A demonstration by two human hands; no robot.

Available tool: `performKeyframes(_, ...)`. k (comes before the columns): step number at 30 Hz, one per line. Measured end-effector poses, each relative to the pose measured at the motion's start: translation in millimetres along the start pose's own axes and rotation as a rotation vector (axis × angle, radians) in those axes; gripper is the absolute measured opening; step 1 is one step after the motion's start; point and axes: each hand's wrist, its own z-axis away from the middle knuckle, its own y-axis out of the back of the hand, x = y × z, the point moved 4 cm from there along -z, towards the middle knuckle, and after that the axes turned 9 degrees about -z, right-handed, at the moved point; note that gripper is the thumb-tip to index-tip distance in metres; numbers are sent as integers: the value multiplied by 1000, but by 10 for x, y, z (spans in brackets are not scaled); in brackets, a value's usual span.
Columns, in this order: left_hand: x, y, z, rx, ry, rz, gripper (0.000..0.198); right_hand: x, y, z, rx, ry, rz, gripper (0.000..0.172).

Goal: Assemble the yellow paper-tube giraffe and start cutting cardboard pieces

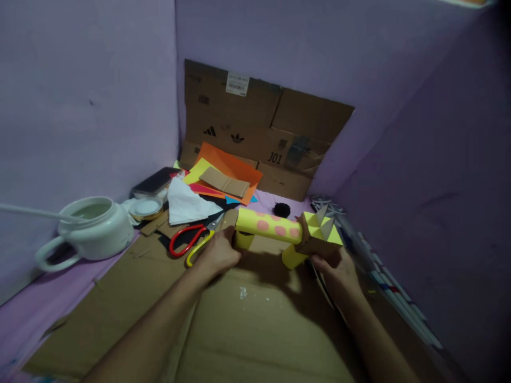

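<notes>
A yellow paper tube figure [268, 226] with pink dots lies across the middle, on short yellow legs, with a folded yellow-and-brown head piece [319, 236] at its right end. My left hand [219, 254] is closed on the tube's left end. My right hand [337, 268] grips the head piece from below. Both hold the figure just above a flat cardboard sheet [247, 324] on the floor.
Red and yellow scissors [190, 242] lie left of the figure. Behind them are a white tissue [184, 205], coloured paper sheets [227, 173], a round lid [147, 207] and a phone [155, 181]. A white pot [96, 229] stands at left. Cardboard [259, 133] leans against the purple wall. Pens [383, 282] lie at right.
</notes>
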Motion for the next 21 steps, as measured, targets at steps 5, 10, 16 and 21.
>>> performKeyframes(5, 8, 12, -6, 19, -61, -38, 46, -16, -36, -6, -5, 4, -46, 65)
performKeyframes(10, 51, 23, 15, 11, -83, 9, 44, -24, -72, -3, -23, 8, -80, 73)
performKeyframes(16, 49, 7, 10, 25, -53, 51, 38, -23, -92, 6, -11, -5, -120, 66)
performKeyframes(21, 95, 55, 39, 34, -30, 149, 37, 6, -99, -54, -7, -18, -192, 59)
